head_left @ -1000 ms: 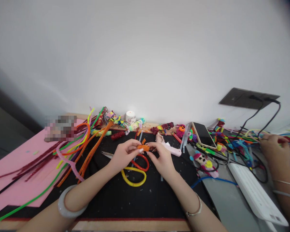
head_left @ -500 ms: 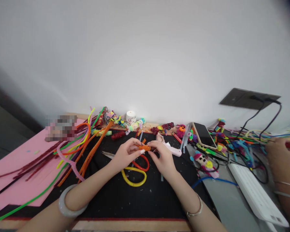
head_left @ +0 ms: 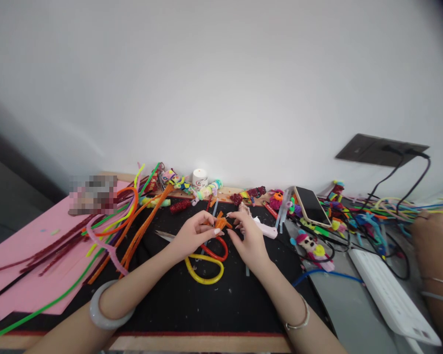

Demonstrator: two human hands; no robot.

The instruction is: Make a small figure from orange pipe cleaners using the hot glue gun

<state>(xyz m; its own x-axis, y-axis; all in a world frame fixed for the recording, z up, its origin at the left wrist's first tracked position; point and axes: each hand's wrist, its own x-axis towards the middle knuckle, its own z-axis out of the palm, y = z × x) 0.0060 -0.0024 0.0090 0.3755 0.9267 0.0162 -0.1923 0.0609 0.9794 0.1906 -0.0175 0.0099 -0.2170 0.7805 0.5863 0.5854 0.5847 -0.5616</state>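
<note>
My left hand (head_left: 196, 233) pinches a small folded piece of orange pipe cleaner (head_left: 221, 222) between thumb and fingers. Just to its right is my right hand (head_left: 248, 238), its thumb and fingers parted around the piece's right end; whether a fingertip touches it cannot be made out. Beneath my hands lie scissors (head_left: 205, 281) with one yellow and one red handle, their blades poking out left of my left wrist. A white and pale-pink tool (head_left: 268, 231), partly covered, rests beyond my right hand.
Long pipe cleaners (head_left: 135, 246) spread over pink sheets (head_left: 33, 265) at left. Along the wall stand a white jar (head_left: 200, 178), fuzzy figures (head_left: 313, 246) and a phone (head_left: 312, 206). At right are a white power strip (head_left: 393, 295), cables and another person's hand (head_left: 433, 241).
My right fingers have opened away from the orange pipe cleaner, which now shows splayed ends instead of lying flat between both hands. The other person's hand has shifted slightly right.
</note>
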